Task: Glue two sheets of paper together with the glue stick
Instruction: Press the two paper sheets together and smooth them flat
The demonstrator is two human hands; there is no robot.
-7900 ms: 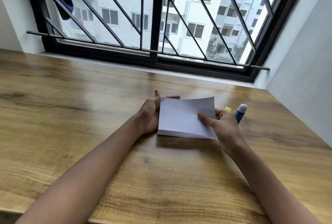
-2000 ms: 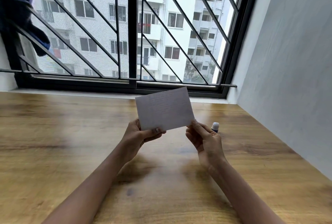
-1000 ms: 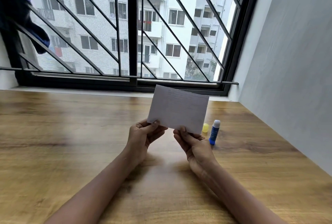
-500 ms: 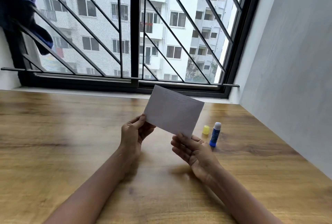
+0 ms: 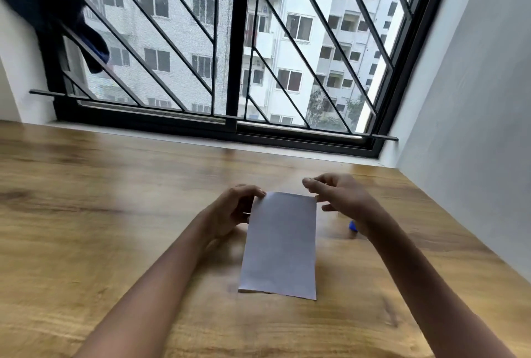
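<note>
A white paper [image 5: 280, 245] lies lengthwise on the wooden table [image 5: 100, 214], its long side pointing away from me. My left hand [image 5: 232, 211] pinches its far left corner. My right hand [image 5: 339, 196] hovers at the far right corner with fingers spread; whether it touches the paper I cannot tell. Whether this is one sheet or two stuck together cannot be told. Only a blue bit of the glue stick [image 5: 352, 226] shows behind my right wrist; the rest is hidden.
A barred black window frame [image 5: 235, 125] runs along the table's far edge. A grey wall [image 5: 474, 99] bounds the table on the right. Dark blue cloth [image 5: 54, 1] hangs at the upper left.
The paper was held upright in the air by both hands; now it is turned lengthwise and lies down on the table. My right hand has shifted from its lower edge to its far corner.
</note>
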